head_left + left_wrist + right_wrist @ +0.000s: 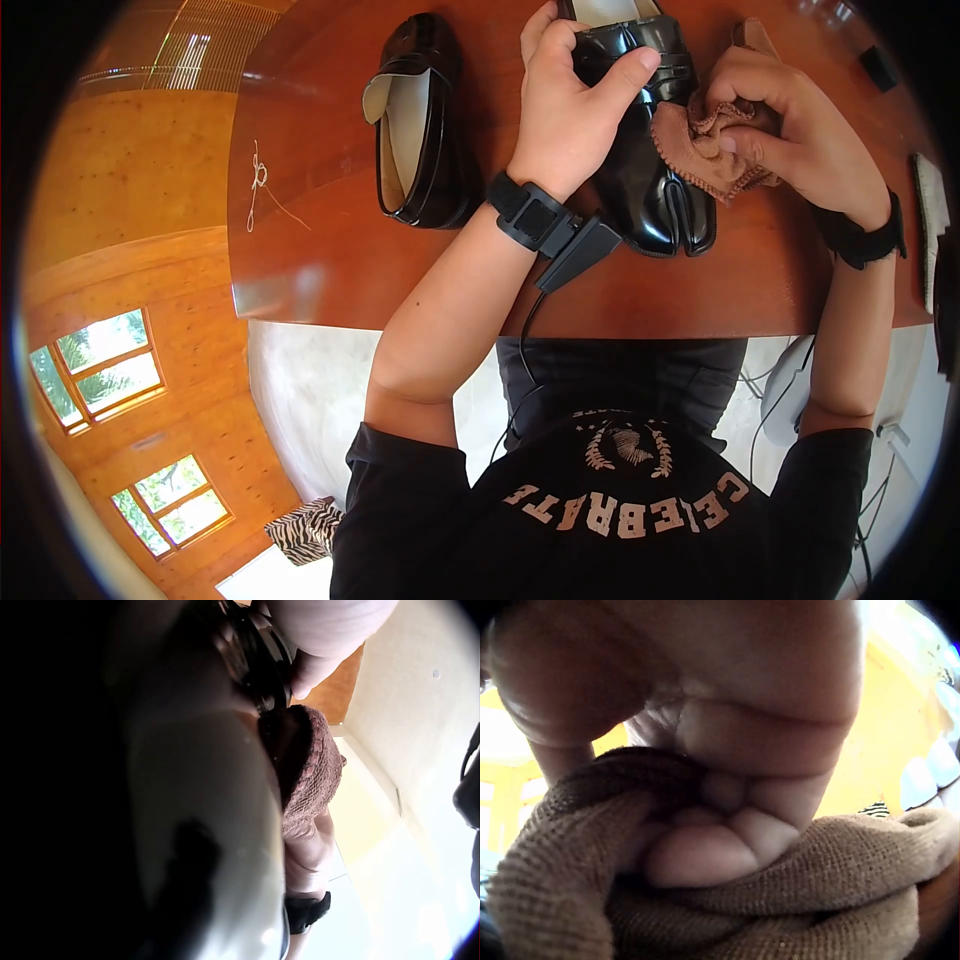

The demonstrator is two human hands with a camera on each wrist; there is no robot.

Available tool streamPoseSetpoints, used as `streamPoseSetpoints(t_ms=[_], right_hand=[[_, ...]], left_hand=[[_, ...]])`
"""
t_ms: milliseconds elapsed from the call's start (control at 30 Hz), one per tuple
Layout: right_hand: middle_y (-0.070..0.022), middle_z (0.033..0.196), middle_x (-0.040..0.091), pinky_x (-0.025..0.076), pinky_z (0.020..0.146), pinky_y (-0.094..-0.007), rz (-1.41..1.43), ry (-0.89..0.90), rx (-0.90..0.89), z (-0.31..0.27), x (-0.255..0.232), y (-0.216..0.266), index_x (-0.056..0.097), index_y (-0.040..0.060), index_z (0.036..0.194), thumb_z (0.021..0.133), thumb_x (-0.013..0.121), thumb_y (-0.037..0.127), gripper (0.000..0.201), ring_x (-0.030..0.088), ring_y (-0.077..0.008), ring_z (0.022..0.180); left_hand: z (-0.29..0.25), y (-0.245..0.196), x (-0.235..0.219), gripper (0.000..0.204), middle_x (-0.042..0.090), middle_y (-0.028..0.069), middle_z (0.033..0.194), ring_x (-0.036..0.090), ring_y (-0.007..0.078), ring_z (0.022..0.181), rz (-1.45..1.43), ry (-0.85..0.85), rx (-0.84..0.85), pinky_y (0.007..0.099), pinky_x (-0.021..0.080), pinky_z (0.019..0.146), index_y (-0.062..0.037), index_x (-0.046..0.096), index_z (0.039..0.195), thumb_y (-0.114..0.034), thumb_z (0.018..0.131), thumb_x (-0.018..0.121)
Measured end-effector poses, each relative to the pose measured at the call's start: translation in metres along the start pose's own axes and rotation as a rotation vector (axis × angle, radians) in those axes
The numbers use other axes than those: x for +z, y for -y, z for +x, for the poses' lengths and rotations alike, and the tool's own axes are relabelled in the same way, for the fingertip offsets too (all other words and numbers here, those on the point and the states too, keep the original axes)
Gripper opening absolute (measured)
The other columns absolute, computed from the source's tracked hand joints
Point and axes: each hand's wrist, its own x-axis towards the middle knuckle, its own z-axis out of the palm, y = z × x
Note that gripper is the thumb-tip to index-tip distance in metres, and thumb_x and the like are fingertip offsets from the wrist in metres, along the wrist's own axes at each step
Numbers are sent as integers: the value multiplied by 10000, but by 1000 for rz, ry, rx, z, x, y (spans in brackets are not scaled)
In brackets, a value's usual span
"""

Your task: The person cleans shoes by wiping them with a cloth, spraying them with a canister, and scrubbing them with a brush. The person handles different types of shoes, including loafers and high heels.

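A glossy black split-toe loafer (640,205) lies with its toe toward the person in the head view. My left hand (568,115) grips it around the strap and opening, thumb over the top. Bunched in my right hand (815,135) is a brown cloth (690,150), its edge lying against the side of the shoe. Close up in the right wrist view, curled fingers (701,855) press into folds of the ribbed cloth (840,862). The left wrist view is mostly dark, with the cloth (311,769) beside the shoe's shiny side (262,664).
To the left on the reddish wooden table (310,190) stands a second black loafer (455,150), its pale insole showing. A thin knotted string (260,180) lies farther left. At the right edge is a pale, long object (932,230). A cable (530,340) hangs from the left wrist camera.
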Motion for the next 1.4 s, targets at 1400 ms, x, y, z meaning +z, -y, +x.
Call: streamPoseSetpoints(t_ms=[1400], right_hand=[[-63,888,591,410,860,-333,-25,224,18,-2,-7,16,635,13,917,805,710,40,137,468,-212,925]], left_hand=[[0,1,-1,319,552,83,1285,572,156,1122,39,-5,14,296,468,970,52,653,1042,-225,927,762]])
